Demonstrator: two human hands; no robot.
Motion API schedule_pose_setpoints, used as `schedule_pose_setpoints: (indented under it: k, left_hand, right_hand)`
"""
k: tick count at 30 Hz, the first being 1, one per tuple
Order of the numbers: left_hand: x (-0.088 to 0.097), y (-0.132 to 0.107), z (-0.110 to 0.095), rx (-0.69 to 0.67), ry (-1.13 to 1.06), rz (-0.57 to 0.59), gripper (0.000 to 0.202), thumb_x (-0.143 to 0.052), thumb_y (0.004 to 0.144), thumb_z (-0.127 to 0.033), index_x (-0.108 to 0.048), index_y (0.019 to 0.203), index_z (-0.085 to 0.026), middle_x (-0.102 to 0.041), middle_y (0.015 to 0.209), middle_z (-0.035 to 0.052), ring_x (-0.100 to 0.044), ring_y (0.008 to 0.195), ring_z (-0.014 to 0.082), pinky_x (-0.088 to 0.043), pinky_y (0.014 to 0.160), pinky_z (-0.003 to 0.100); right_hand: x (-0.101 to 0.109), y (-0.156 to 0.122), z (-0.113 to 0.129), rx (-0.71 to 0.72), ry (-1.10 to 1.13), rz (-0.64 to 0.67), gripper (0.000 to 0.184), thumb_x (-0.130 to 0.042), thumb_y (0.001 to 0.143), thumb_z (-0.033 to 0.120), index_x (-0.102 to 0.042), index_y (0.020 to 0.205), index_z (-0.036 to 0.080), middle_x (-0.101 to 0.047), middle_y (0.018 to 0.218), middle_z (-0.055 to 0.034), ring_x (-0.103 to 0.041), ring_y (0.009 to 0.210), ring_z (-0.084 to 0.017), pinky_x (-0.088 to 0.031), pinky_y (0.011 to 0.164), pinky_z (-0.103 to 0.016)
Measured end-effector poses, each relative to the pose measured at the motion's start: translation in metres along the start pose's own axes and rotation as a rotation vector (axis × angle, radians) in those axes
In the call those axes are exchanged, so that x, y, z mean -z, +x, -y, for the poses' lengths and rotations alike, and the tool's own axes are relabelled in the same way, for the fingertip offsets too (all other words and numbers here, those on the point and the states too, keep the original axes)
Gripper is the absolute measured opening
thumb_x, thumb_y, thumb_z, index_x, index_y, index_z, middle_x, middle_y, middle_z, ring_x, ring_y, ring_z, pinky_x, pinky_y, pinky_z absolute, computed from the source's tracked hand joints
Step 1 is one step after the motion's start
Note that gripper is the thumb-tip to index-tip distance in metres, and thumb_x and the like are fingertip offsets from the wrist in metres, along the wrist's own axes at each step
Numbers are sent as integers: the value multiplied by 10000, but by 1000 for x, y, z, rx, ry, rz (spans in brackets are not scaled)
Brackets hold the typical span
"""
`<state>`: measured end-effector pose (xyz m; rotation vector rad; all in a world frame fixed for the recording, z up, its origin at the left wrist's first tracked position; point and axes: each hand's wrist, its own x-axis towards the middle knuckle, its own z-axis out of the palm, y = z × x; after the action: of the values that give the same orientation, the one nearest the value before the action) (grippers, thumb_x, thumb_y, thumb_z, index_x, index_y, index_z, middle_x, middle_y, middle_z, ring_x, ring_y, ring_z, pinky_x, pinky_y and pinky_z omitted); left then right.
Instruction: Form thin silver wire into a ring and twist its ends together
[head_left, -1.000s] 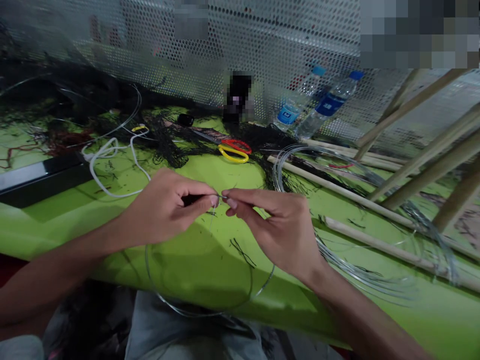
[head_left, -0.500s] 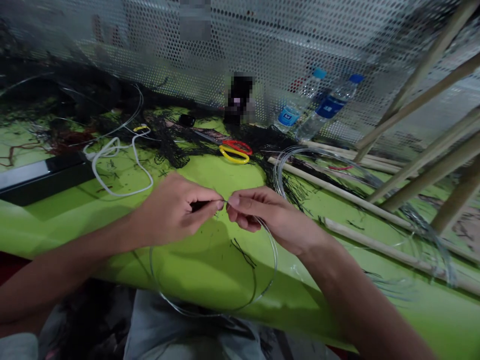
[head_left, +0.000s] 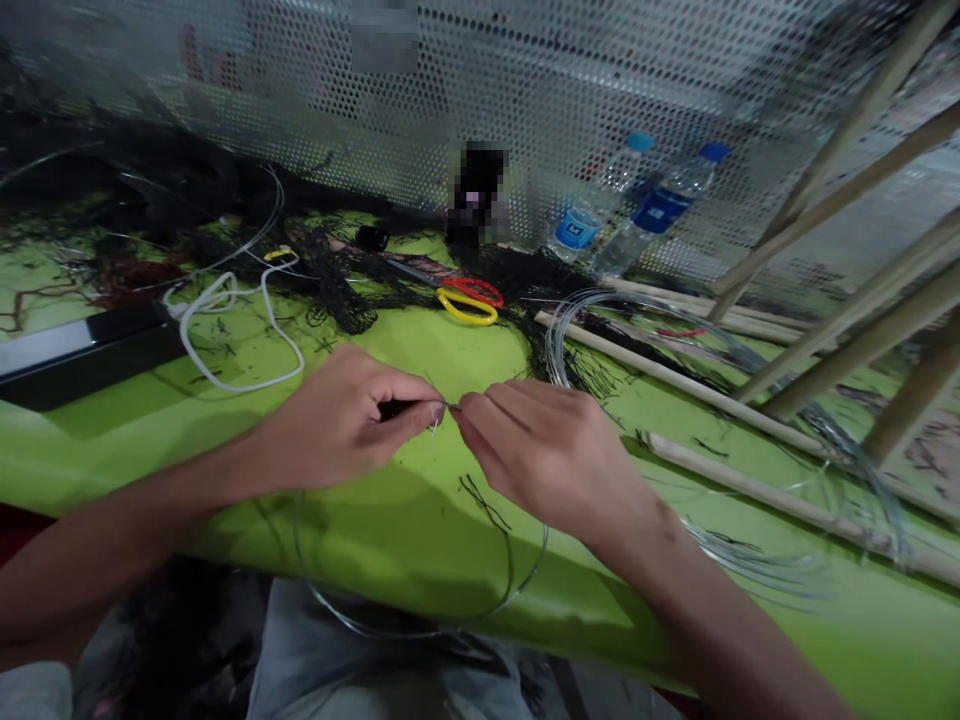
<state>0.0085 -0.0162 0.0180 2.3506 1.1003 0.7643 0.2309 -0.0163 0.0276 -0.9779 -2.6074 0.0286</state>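
Observation:
My left hand (head_left: 356, 415) is closed, thumb and forefinger pinching the joined part of a thin silvery wire loop (head_left: 341, 615). From the right, my right hand (head_left: 551, 445) pinches at the same spot, its knuckles turned up. Between the fingertips a short dark bit shows; whether it is thread or wire I cannot tell. A tiny pale end sticks out below the left thumb. The loop hangs beneath both hands, over the table's front edge and my lap. Several cut black strands (head_left: 484, 505) lie under the hands.
On the green table (head_left: 465, 355) lie red-and-yellow scissors (head_left: 469, 300), black netting (head_left: 341, 290), a white cord (head_left: 247, 388), a coil of wire (head_left: 555, 350) and wooden sticks (head_left: 675, 385). Two water bottles (head_left: 664, 210) stand by the perforated metal panel (head_left: 525, 90). Wooden poles (head_left: 847, 230) lean at right.
My right hand has rolled over, from fingers curled with the thumb showing to knuckles up. My left hand stays almost still, and the loop hangs nearly as before.

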Motion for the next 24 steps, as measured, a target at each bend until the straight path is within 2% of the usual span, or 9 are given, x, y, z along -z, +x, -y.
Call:
schedule_pose_setpoints:
  k: [3, 6, 8, 12, 15, 17, 19, 22, 24]
  left_hand:
    - [-1, 0, 2, -40, 63, -33, 375, -534, 981, -278, -708, 675, -149, -360, 501, -60, -287, 471, 61, -217, 481, 243]
    - [-1, -1, 4, -63, 87, -54, 343, -557, 982, -277, -725, 704, -163, -351, 488, -67, -285, 455, 54, -215, 474, 242]
    - [-1, -2, 4, -66, 95, -60, 325, -566, 979, -266, -731, 717, -165, -353, 489, -69, -288, 455, 51, -222, 476, 238]
    - [-1, -2, 4, -70, 112, -77, 333, -565, 983, -257, -720, 705, -160, -378, 494, -69, -304, 464, 46, -239, 487, 230]
    - [-1, -1, 4, -89, 103, -92, 354, -565, 989, -264, -712, 685, -156, -392, 491, -70, -302, 459, 43, -240, 483, 225]
    - [-1, 0, 3, -87, 95, -93, 353, -568, 987, -261, -714, 683, -154, -378, 488, -71, -299, 457, 43, -232, 473, 222]
    - [-1, 0, 3, -74, 90, -98, 346, -569, 983, -253, -720, 689, -149, -359, 487, -73, -293, 460, 44, -224, 467, 221]
    - [0, 0, 2, -65, 94, -115, 342, -569, 975, -234, -725, 687, -138, -377, 489, -70, -296, 467, 45, -225, 471, 220]
    - [0, -1, 2, -69, 94, -126, 345, -573, 974, -234, -723, 678, -136, -407, 491, -65, -310, 464, 45, -233, 474, 220]
  right_hand:
    - [-2, 3, -6, -309, 499, 137, 328, -559, 1012, 315, -732, 766, 183, -655, 622, -7, -521, 522, -114, -322, 527, -292]
    - [-3, 6, -13, -556, 1027, 297, 359, -639, 964, 476, -790, 858, 168, -800, 857, -62, -684, 600, -139, -421, 538, -272]
    - [-4, 6, -15, -636, 1234, 298, 346, -717, 902, 498, -814, 909, 166, -818, 970, -96, -737, 678, -167, -473, 602, -285]
    - [-8, 6, -10, -698, 1413, 155, 207, -794, 843, 392, -831, 872, 191, -816, 901, -70, -727, 710, -153, -490, 703, -296]
    - [-10, 6, -5, -666, 1411, 53, 134, -795, 846, 335, -816, 843, 202, -805, 854, -40, -711, 700, -140, -491, 706, -288]
    - [-11, 4, -2, -587, 1294, -31, 111, -776, 871, 313, -809, 869, 206, -798, 831, -28, -722, 736, -158, -522, 731, -298]
    - [-11, 1, -1, -454, 1002, -138, 100, -724, 926, 273, -808, 929, 218, -806, 859, -26, -739, 797, -180, -547, 767, -316]
    - [-11, -4, -4, -110, 488, -249, 209, -616, 986, 184, -807, 1043, 250, -825, 1002, -39, -760, 915, -209, -550, 857, -361]
    - [-9, -4, -7, 16, 372, -251, 237, -595, 989, 160, -803, 1058, 251, -826, 1030, -44, -765, 922, -213, -550, 867, -369]
